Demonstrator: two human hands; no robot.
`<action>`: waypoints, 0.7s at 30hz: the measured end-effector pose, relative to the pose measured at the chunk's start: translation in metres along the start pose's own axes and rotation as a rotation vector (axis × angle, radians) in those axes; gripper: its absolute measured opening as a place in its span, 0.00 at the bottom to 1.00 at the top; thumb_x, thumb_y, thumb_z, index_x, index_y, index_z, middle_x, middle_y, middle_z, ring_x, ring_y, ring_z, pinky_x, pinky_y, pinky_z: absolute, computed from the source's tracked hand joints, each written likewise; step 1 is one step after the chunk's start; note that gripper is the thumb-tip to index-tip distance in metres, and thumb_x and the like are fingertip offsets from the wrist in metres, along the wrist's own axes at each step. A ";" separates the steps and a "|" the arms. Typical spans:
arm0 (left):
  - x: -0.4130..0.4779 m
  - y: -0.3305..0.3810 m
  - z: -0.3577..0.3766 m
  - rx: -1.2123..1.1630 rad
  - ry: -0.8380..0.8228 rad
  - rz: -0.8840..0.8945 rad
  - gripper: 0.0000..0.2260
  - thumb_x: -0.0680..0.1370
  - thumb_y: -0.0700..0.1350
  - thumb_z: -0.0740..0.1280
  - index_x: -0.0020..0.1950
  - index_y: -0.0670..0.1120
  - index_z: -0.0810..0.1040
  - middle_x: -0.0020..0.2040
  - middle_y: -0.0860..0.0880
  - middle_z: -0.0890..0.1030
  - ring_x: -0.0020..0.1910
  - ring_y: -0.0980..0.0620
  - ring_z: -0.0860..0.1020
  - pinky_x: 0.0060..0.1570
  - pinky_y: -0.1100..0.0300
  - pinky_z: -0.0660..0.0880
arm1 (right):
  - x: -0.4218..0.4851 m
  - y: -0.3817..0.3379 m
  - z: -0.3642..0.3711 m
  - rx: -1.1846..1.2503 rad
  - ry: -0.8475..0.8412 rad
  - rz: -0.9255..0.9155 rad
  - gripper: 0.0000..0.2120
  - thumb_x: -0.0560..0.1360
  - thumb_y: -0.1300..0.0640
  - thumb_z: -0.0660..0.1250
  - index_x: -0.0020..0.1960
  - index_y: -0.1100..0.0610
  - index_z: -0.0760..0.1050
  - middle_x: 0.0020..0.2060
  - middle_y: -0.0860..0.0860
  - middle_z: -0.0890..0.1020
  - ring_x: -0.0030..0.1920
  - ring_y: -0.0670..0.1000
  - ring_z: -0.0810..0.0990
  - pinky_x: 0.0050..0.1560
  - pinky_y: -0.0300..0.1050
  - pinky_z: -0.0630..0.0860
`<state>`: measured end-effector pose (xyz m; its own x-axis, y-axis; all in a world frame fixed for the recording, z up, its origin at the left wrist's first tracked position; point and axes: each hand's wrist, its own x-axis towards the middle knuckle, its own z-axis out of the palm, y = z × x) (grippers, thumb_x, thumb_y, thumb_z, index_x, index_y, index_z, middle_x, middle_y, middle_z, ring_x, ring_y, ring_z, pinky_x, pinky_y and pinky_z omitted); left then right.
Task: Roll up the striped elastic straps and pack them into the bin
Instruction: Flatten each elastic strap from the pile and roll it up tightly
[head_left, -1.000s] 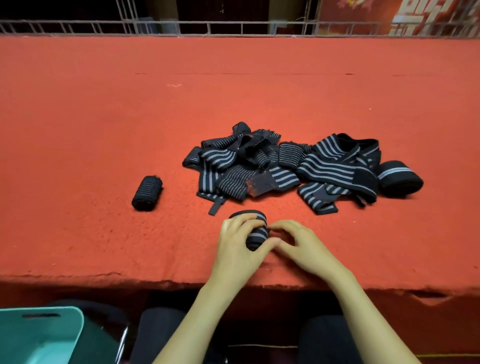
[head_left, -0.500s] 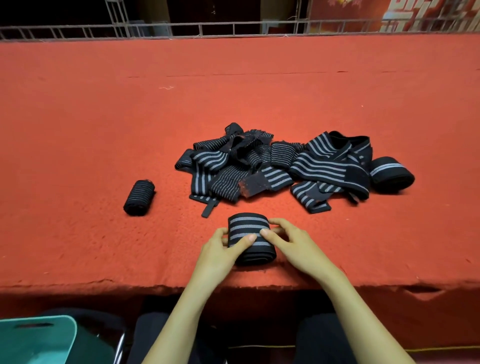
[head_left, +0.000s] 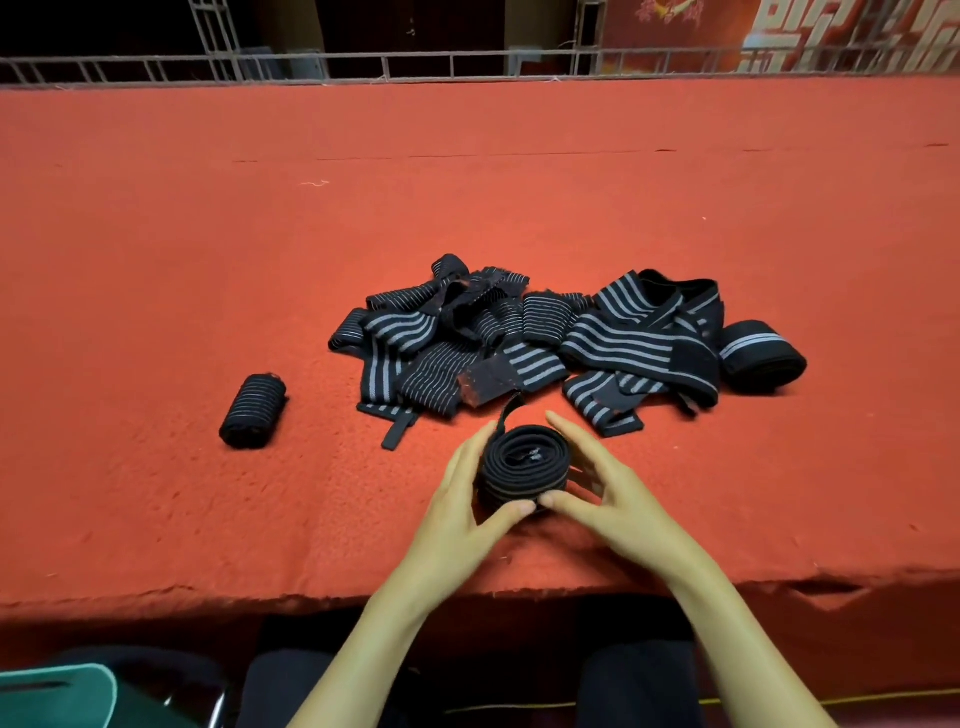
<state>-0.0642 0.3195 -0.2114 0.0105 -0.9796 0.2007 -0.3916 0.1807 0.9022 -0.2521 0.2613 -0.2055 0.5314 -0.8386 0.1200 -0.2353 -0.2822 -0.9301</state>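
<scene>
1. A rolled strap (head_left: 522, 470) stands on end near the front edge of the red-covered desk (head_left: 467, 182), with its spiral facing up.
2. The left hand (head_left: 467, 499) grasps the roll's left side, fingers behind it and thumb in front.
3. The right hand (head_left: 613, 493) grasps the right side the same way.
4. Just beyond lies a pile of loose straps (head_left: 519, 343).
5. A small roll (head_left: 253, 410) lies apart to the pile's left, and a wide roll (head_left: 761, 353) sits at the pile's right end.
6. A teal bin (head_left: 57, 691) shows at bottom left, below the desk edge.
</scene>
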 end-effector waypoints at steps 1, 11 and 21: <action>0.002 0.002 0.000 0.030 -0.014 0.015 0.31 0.74 0.51 0.70 0.73 0.58 0.58 0.71 0.64 0.63 0.70 0.68 0.61 0.67 0.72 0.58 | -0.001 0.000 -0.002 -0.005 -0.014 0.002 0.36 0.73 0.61 0.72 0.74 0.40 0.60 0.70 0.39 0.69 0.70 0.40 0.67 0.70 0.44 0.66; 0.016 -0.006 -0.001 0.056 -0.051 -0.005 0.20 0.78 0.58 0.58 0.70 0.65 0.60 0.69 0.67 0.66 0.68 0.69 0.63 0.65 0.75 0.57 | 0.007 0.003 -0.003 -0.116 -0.010 -0.009 0.36 0.74 0.56 0.72 0.74 0.40 0.57 0.71 0.39 0.67 0.70 0.36 0.64 0.72 0.38 0.61; 0.015 -0.013 -0.001 -0.041 -0.103 -0.037 0.31 0.72 0.57 0.68 0.72 0.62 0.60 0.70 0.61 0.69 0.69 0.62 0.66 0.69 0.61 0.61 | 0.006 0.015 0.000 -0.049 -0.019 -0.018 0.40 0.73 0.60 0.72 0.75 0.38 0.56 0.70 0.36 0.67 0.70 0.36 0.65 0.70 0.33 0.61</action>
<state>-0.0580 0.3021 -0.2197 -0.0709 -0.9892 0.1283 -0.3548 0.1452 0.9236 -0.2524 0.2518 -0.2191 0.5512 -0.8243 0.1291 -0.2653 -0.3198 -0.9096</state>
